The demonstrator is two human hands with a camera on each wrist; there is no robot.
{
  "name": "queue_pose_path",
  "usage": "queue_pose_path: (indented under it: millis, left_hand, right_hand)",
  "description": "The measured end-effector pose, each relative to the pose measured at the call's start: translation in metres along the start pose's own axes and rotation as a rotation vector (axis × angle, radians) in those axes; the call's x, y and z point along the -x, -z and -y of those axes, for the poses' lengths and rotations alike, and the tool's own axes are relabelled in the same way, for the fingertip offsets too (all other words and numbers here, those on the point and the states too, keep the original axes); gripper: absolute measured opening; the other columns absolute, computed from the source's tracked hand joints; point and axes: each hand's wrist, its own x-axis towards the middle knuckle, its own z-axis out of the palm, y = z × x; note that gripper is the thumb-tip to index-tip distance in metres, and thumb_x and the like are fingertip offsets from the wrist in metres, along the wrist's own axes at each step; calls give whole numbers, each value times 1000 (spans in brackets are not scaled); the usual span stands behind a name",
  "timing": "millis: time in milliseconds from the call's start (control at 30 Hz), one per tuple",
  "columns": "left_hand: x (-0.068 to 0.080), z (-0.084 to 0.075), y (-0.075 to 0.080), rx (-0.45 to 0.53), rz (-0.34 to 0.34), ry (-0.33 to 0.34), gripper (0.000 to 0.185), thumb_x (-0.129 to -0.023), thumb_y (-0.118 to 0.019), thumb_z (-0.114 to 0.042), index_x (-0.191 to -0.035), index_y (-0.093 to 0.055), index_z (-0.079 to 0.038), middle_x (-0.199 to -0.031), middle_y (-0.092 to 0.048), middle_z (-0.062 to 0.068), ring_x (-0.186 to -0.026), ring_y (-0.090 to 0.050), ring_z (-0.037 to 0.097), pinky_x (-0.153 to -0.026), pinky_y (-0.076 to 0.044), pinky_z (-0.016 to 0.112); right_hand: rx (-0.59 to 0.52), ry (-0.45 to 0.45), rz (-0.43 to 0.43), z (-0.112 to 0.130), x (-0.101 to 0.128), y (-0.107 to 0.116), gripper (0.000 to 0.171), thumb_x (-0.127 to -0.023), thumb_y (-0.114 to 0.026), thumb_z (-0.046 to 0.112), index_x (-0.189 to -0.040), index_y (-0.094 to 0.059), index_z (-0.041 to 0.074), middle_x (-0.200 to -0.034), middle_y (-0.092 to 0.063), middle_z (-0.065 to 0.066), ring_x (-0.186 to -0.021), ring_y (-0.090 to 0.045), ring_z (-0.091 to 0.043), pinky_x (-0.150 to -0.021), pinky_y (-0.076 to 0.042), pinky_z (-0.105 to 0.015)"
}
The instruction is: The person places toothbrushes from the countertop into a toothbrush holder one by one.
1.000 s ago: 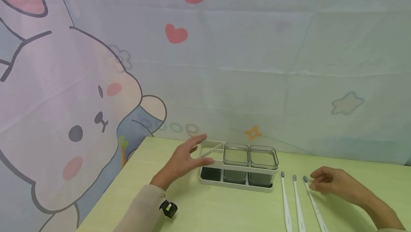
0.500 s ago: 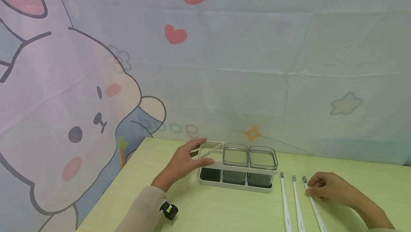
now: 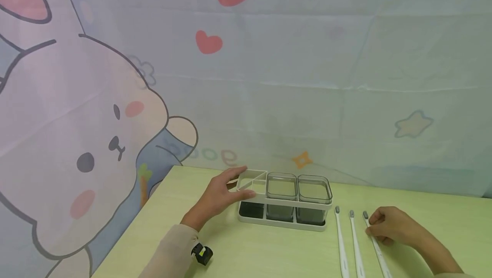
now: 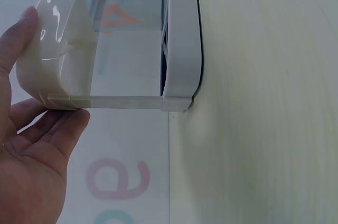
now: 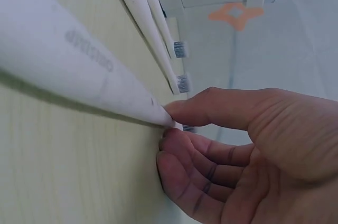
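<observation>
This is looking like a staged tabletop set rather than a lived-in room, perhaps put up inside a home or studio, though the narrow view is leaving that unsure. A creased pastel fabric backdrop (image 3: pixel 307 77) printed with a cartoon rabbit, red hearts and a star is hanging as the whole back wall, and a pale green wood-grain table (image 3: pixel 269 252) is standing against it, carrying bathroom goods: a white plastic holder with clear cups (image 3: pixel 286 201) and three white toothbrushes (image 3: pixel 355 244).
</observation>
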Motion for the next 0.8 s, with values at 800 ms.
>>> queue_pose_path:
  millis: [800]
  left_hand:
    - [-1, 4, -1, -17, -15, -4, 79, -91, -88, -33, -159, -52, -12, -160, -49, 10, -146, -49, 31, -116, -48, 43]
  right_hand:
    - [31, -173, -83, 14, -1, 1, 26, -102, -64, 6, -113, -66, -17, -97, -67, -10, -83, -65, -22, -71, -65, -39]
